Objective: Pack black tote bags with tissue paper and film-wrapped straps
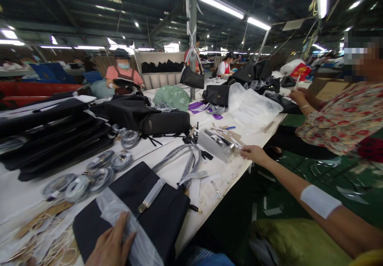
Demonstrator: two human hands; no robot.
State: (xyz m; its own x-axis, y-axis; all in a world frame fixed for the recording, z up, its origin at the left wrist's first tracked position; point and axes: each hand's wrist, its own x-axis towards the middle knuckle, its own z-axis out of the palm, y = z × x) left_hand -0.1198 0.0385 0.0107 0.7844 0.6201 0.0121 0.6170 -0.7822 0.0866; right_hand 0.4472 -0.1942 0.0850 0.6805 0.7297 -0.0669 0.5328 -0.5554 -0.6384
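Observation:
A black handbag [143,194] lies on the table in front of me, a clear-wrapped strap with a metal clasp across its front. My left hand [112,242] rests on a strip of translucent plastic film [140,238] over the bag, thumb and fingers apart, pressing it down. At the table's right edge my right hand [254,154] pinches the tape end at the front of a tape dispenser [217,144]. A white patch [320,200] is on my right forearm. Plastic-wrapped handles [185,158] extend behind the bag.
Coiled wrapped straps [101,178] lie left, beside stacked black bag pieces [54,130]. More black bags [164,122] and a clear plastic bag [253,104] stand farther back. Cords [44,238] lie front left. A co-worker in a floral top [344,118] is on the right; another person [124,74] is opposite.

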